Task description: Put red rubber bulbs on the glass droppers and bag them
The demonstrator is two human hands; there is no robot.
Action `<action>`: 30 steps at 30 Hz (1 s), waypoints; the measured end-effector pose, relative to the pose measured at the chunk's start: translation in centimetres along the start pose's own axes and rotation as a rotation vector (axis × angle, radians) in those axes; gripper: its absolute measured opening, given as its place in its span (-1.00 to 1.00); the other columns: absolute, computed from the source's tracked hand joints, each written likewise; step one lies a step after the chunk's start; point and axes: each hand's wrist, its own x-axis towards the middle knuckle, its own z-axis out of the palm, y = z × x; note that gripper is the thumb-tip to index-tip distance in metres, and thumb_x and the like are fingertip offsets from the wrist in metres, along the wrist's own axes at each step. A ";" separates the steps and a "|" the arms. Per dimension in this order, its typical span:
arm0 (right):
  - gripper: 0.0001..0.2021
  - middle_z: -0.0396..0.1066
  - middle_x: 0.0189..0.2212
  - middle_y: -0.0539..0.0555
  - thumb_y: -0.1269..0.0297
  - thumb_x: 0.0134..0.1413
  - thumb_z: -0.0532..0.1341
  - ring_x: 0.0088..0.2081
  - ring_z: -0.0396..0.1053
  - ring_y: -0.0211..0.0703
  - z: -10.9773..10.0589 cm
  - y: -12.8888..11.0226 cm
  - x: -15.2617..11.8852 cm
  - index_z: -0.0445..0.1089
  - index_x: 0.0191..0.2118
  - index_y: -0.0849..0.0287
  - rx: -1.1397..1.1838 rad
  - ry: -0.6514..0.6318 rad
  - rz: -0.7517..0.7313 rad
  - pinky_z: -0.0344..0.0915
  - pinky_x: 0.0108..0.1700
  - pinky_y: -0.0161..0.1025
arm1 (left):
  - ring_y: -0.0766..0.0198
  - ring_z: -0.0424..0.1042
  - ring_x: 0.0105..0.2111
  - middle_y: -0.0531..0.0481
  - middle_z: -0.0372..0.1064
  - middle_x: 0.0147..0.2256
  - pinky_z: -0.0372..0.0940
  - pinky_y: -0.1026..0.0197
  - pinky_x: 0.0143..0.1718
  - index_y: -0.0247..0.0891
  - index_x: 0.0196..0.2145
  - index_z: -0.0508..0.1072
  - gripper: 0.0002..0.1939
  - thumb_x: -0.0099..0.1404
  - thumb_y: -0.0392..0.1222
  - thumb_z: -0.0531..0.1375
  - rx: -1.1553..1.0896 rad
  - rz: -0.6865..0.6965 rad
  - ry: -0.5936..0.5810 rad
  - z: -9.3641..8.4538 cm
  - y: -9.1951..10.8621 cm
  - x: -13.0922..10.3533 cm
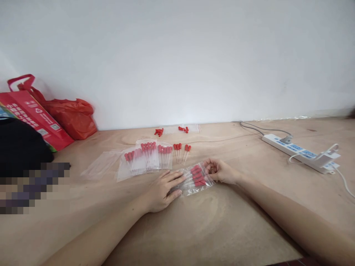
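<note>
A clear zip bag (185, 190) lies on the wooden table in front of me, with several red-bulbed droppers (198, 175) inside, bulbs towards the right. Stretched over the bag's left end, the fingers of my left hand (163, 190) rest flat on it. My right hand (220, 171) has its fingers curled at the bag's upper right edge, pinching it. Just behind are loose droppers (178, 147) in two small groups. Filled bags of droppers (138, 159) overlap to their left.
Loose red bulbs (159, 132) and a flat clear bag (169, 128) lie near the wall. Flat clear bags (101, 164) are at left. Red bags (73, 116) and a black item (22, 147) stand far left. A power strip (298, 151) with cables lies right.
</note>
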 end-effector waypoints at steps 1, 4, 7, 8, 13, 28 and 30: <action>-0.60 0.29 -0.60 -0.11 0.29 -0.38 0.36 -0.63 0.18 -0.43 0.1 0.0 0.0 0.33 -0.28 0.22 0.000 0.006 0.003 0.08 -0.63 -0.47 | 0.19 0.01 0.14 -0.02 0.04 0.13 -0.13 -0.02 0.15 -0.11 0.12 0.09 -0.56 0.30 -0.07 -0.06 0.005 -0.002 -0.005 0.0 0.0 0.0; -0.62 0.31 -0.59 -0.08 0.24 -0.31 0.33 -0.61 0.19 -0.43 0.5 -0.1 0.0 0.35 -0.26 0.24 0.004 -0.080 -0.017 0.09 -0.61 -0.46 | 0.18 0.00 0.14 -0.01 0.03 0.14 -0.13 -0.03 0.15 -0.12 0.12 0.10 -0.57 0.30 -0.08 -0.06 0.009 -0.010 -0.021 -0.2 0.2 0.0; -0.60 0.32 -0.59 -0.08 0.21 -0.34 0.34 -0.63 0.18 -0.44 0.5 -0.4 0.0 0.35 -0.27 0.23 -0.007 -0.078 -0.014 0.07 -0.62 -0.46 | 0.18 0.00 0.14 -0.01 0.03 0.14 -0.13 -0.03 0.15 -0.11 0.12 0.10 -0.57 0.30 -0.08 -0.06 0.007 -0.008 -0.021 -0.3 0.2 0.0; -0.60 0.31 -0.60 -0.09 0.19 -0.35 0.34 -0.66 0.16 -0.45 0.3 -0.5 -0.1 0.35 -0.27 0.23 -0.029 -0.039 0.007 0.05 -0.65 -0.46 | 0.18 0.00 0.14 -0.01 0.03 0.14 -0.12 -0.03 0.15 -0.10 0.12 0.09 -0.57 0.30 -0.08 -0.06 0.007 -0.007 -0.016 -0.2 0.2 0.0; -0.65 0.12 -0.81 -0.15 -0.03 -0.15 0.17 -0.77 0.01 -0.45 -0.3 -0.9 -0.3 0.30 -0.48 0.23 -0.210 0.205 0.146 -0.08 -0.73 -0.45 | 0.18 0.01 0.14 -0.01 0.04 0.14 -0.11 -0.02 0.14 -0.09 0.12 0.09 -0.57 0.30 -0.08 -0.05 0.008 -0.009 -0.006 -0.2 0.2 -0.1; -0.70 0.37 -0.60 0.00 0.21 -0.43 0.38 -0.54 0.32 -0.29 -4.5 -1.3 -1.4 0.27 -0.57 0.22 0.181 0.260 0.210 0.26 -0.47 -0.34 | 0.14 -0.02 0.14 -0.02 0.07 0.11 0.01 0.01 0.09 -0.11 0.07 0.18 -0.62 0.30 -0.10 -0.05 0.054 0.004 0.183 0.6 0.0 -0.4; -0.75 0.31 -0.67 -0.04 0.28 -0.39 0.36 -0.63 0.27 -0.33 -6.2 -0.9 -1.5 0.26 -0.59 0.22 0.144 0.323 0.272 0.22 -0.59 -0.37 | 0.15 0.07 0.08 -0.04 0.16 0.05 0.04 0.03 0.07 -0.15 0.02 0.24 -0.64 0.28 -0.10 -0.03 0.098 -0.034 0.303 0.3 -0.5 -0.2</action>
